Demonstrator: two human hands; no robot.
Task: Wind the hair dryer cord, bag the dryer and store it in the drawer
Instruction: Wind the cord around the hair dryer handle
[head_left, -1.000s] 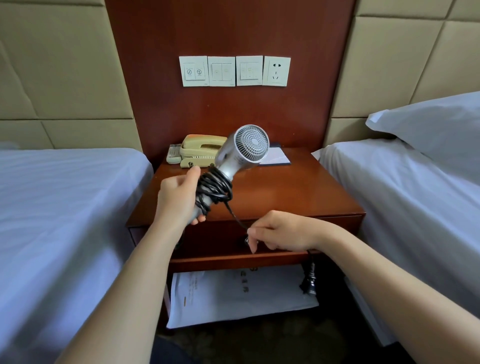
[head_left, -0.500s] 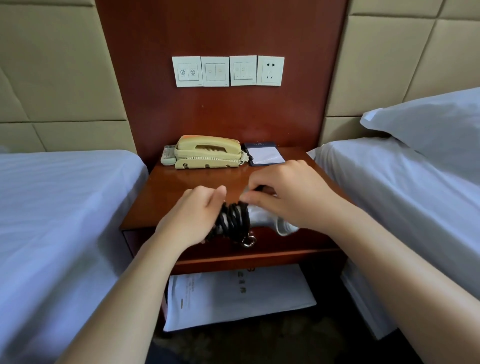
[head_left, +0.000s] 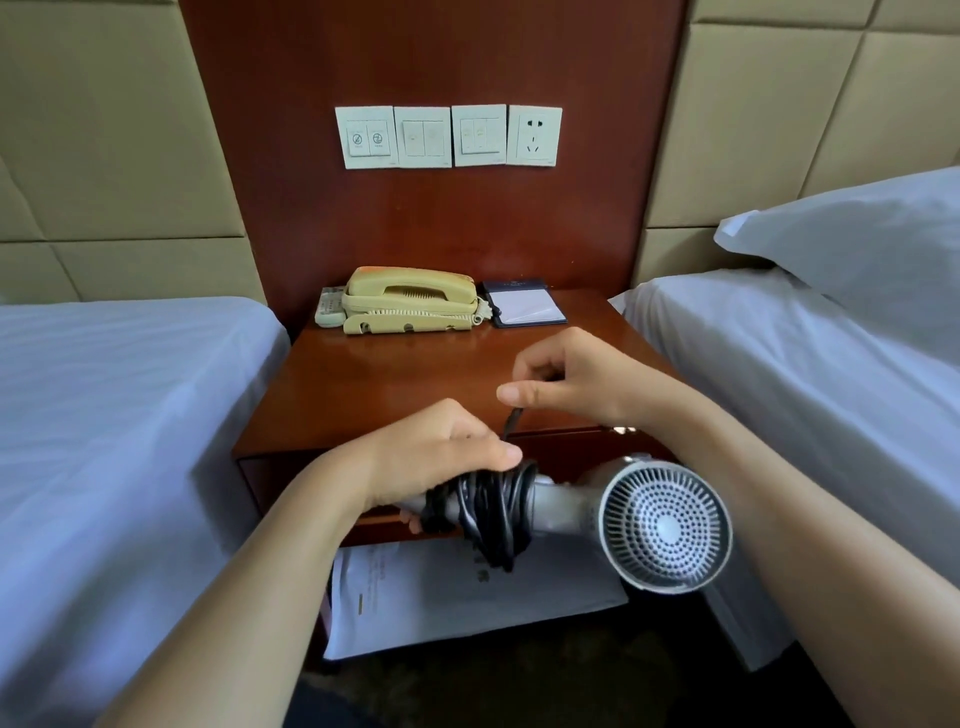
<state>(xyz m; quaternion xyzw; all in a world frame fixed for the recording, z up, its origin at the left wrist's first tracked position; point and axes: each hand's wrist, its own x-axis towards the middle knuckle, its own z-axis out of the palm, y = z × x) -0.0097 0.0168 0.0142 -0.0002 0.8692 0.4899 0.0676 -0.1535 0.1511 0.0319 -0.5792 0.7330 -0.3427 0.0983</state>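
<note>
Print on the paper sheet (head_left: 467, 592) is too blurred to read

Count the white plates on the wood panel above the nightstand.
4, in one row: a switch plate on the left, a second switch plate, a third switch plate, and a socket plate on the right. None looks hidden.

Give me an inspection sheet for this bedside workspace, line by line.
Surface: wooden nightstand, front part bare; drawer front behind the hands.
Job's things: silver hair dryer held in front of the nightstand, cord mostly coiled round its handle; no bag seen.
Clutter: beige telephone, notepad, remote along the back.
Hands: left hand grips the handle; right hand pinches the cord's free end.
Cables: phone's coiled lead.
Surroundings: beds both sides, wall socket, paper sheet below.
</note>
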